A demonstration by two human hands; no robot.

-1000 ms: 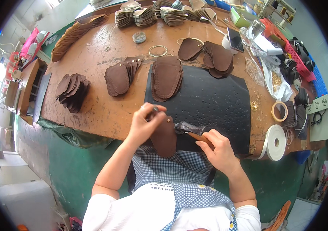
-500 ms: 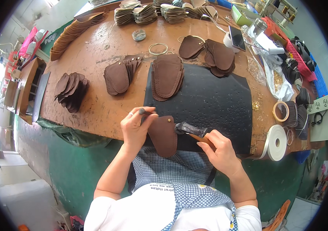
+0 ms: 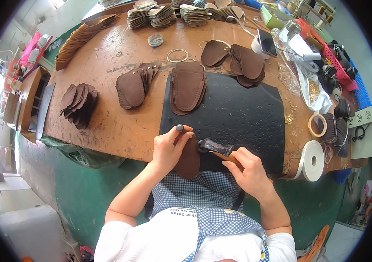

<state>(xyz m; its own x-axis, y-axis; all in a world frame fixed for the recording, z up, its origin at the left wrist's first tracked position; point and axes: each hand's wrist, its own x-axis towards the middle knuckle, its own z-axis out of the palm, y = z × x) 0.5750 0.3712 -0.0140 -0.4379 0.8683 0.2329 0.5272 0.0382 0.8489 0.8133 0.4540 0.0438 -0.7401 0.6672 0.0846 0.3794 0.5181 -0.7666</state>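
Note:
In my left hand [image 3: 167, 149] a short metal setting punch [image 3: 180, 127] stands upright, gripped between the fingers. It is over the top end of a brown leather piece [image 3: 188, 160]. That piece lies at the near edge of the black mat [image 3: 242, 105], and its lower end reaches past the edge. My fingers cover its brass snap. My right hand [image 3: 250, 170] is closed round the wooden handle of a hammer [image 3: 216, 147]. The hammer's dark head is just right of the leather and my left fingers. Beyond the punch lies a stack of stitched brown leather pieces [image 3: 187, 89].
More brown leather stacks lie left, one fanned with snaps [image 3: 133, 87], another at the far left [image 3: 79, 102]. Others [image 3: 248, 63] sit at the mat's far right. To the right are a white tape roll [image 3: 313, 160], brass bits [image 3: 289, 118] and a phone [image 3: 266, 42].
My left hand has moved right, and the punch has turned from lying slanted to upright over the leather's snap end. My right hand and the hammer have hardly moved.

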